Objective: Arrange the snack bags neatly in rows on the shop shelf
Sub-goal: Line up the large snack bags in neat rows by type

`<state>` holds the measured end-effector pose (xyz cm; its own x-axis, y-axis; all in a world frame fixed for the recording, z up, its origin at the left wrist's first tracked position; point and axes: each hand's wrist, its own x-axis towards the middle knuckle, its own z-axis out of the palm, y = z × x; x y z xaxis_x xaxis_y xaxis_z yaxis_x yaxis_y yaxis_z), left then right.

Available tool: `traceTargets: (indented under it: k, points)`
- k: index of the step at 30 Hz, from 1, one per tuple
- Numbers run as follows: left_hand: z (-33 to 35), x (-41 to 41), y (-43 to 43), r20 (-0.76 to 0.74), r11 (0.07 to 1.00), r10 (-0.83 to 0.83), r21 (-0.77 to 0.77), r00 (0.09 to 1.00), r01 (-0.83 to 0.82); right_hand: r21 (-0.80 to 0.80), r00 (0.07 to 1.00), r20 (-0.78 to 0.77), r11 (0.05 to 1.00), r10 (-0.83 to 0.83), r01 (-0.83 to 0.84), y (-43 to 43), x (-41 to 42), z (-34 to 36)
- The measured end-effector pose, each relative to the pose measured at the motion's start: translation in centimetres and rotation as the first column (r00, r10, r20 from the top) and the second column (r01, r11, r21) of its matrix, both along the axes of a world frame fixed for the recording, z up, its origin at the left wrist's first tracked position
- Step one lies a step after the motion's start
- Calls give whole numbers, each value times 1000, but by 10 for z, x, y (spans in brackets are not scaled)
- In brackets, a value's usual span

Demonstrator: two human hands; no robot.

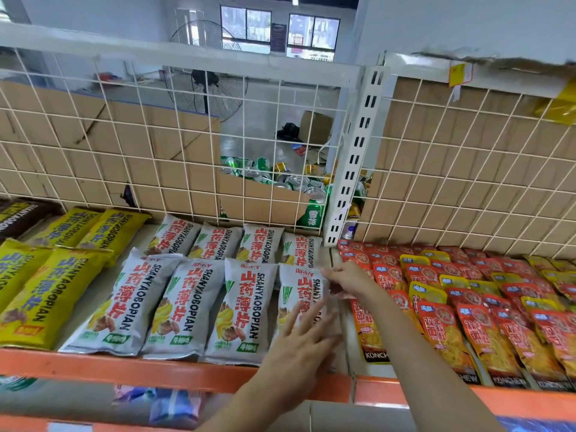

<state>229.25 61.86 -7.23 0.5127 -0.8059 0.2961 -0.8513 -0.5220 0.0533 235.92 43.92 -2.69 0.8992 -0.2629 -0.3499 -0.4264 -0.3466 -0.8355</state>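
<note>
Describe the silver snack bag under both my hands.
The silver snack bag is a glossy, foil-looking pack with red Chinese characters and black lettering. It lies flat, rightmost in the silver front row. The left hand rests spread on its lower half; the right hand touches its upper right corner.

Head view looks steeply down, close over the shelf
</note>
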Motion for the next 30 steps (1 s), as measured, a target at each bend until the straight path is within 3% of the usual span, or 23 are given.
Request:
traceTargets:
  k: [10,17,21,23,26,30]
  points:
    - [-12,-8,4,41,993,-91,75,995,88,59,1000,6,998,-26,26,5,3,0]
    - [-4,-9,7,15,994,-81,75,997,79,-35,997,77,999,-3,6,12,-2,4]
    - [3,-1,7,-101,992,73,-98,992,-83,1,996,69,999,-54,54,12,-2,7]
    - [5,3,4,-113,984,167,-45,979,-173,29,998,5,998,-60,60,14,-2,6]
    - [6,5,-5,-189,962,271,88,944,-259,-59,998,-33,996,61,-63,13,-2,5]
    - [6,3,-8,-261,946,325,82,909,-314,-62,998,40,997,49,-46,12,-1,4]
